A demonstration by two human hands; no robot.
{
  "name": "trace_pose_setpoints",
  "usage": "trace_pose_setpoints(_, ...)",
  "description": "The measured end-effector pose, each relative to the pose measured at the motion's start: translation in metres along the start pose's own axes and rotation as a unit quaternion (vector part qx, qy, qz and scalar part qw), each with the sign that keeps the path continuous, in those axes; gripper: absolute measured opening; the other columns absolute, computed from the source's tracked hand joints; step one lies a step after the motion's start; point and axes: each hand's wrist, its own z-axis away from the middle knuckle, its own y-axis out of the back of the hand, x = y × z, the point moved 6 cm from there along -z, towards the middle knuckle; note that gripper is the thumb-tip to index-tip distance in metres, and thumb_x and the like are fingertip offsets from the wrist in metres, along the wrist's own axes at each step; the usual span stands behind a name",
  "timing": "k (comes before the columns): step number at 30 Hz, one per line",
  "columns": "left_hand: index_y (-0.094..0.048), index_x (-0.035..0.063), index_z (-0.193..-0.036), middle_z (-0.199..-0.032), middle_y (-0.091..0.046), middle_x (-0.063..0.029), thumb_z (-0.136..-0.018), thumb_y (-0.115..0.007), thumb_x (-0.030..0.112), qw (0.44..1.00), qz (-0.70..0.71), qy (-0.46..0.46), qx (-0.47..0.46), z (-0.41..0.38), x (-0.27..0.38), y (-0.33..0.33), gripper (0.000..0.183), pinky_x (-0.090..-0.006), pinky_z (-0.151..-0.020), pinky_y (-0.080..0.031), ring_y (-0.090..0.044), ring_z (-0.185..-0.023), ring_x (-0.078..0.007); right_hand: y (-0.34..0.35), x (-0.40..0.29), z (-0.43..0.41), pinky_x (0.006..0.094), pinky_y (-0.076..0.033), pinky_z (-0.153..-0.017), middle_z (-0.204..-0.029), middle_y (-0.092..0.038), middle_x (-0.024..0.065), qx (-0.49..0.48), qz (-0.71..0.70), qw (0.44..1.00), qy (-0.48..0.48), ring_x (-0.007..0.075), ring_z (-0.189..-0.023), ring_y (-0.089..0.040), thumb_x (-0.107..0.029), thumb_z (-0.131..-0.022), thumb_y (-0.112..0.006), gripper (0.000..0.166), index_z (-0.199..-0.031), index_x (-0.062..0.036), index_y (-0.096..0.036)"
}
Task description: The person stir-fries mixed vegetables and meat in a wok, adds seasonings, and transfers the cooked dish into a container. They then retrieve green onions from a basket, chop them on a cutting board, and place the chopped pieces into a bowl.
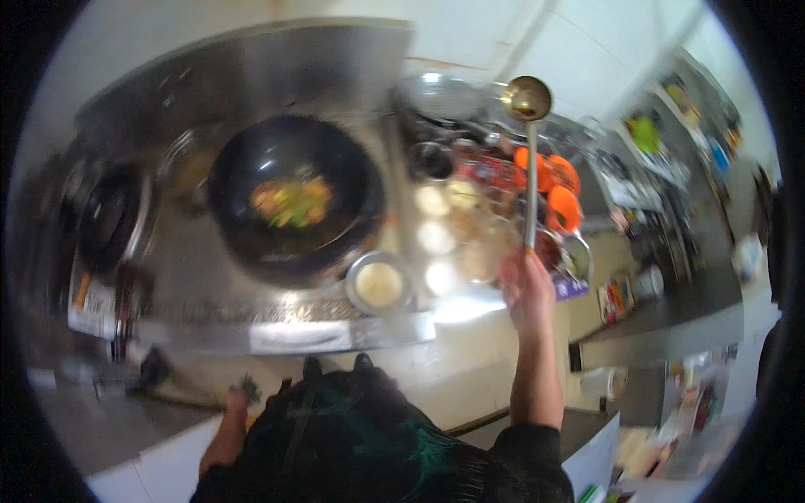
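My right hand [529,283] grips the handle of a long metal ladle [528,99], its bowl raised beyond the seasoning containers. A little dark liquid seems to lie in that bowl. To the left, a black wok [295,251] sits on the steel stove, with a mix of green and orange-brown food [294,201] inside. My left hand [237,398] hangs low beside my dark clothing. Something green and leafy-looking [250,388] shows at its fingers, too blurred to tell whether it is held.
A metal bowl of pale yellowish contents [378,284] stands at the wok's front right. Several seasoning containers [435,237] and orange containers [563,210] crowd the right side. A second dark pan [112,214] is at far left. Loaded shelves [654,141] rise at right.
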Motion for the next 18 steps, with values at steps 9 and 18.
trace_pose_setpoints(9,-0.060,0.0037,-0.112,-0.097,-0.065,-0.0116,-0.088,-0.055,0.009,0.997,0.030,-0.056,-0.034,0.077,0.071,-0.019,0.025,-0.0336,-0.064,-0.055,-0.065,-0.081,-0.0223,-0.045,0.061,0.030,0.0304,-0.049,-0.063,-0.083,-0.064,0.0086,-0.138,0.570,0.794,0.156,0.0184,-0.071,-0.061,-0.005,-0.085,-0.059,0.030,-0.114,0.0027,-0.054)
trace_pose_setpoints(18,-0.054,0.0026,-0.122,-0.114,-0.059,-0.0092,-0.090,-0.056,0.015,0.958,0.242,-0.101,-0.111,0.169,0.149,-0.030,0.034,-0.0357,-0.090,-0.046,-0.058,-0.104,-0.0206,-0.102,-0.021,0.017,0.0434,-0.051,-0.070,-0.091,-0.065,0.0186,-0.199,0.854,0.467,0.112,0.0352,-0.082,-0.064,-0.010,-0.074,-0.066,0.051,-0.124,-0.0124,-0.055)
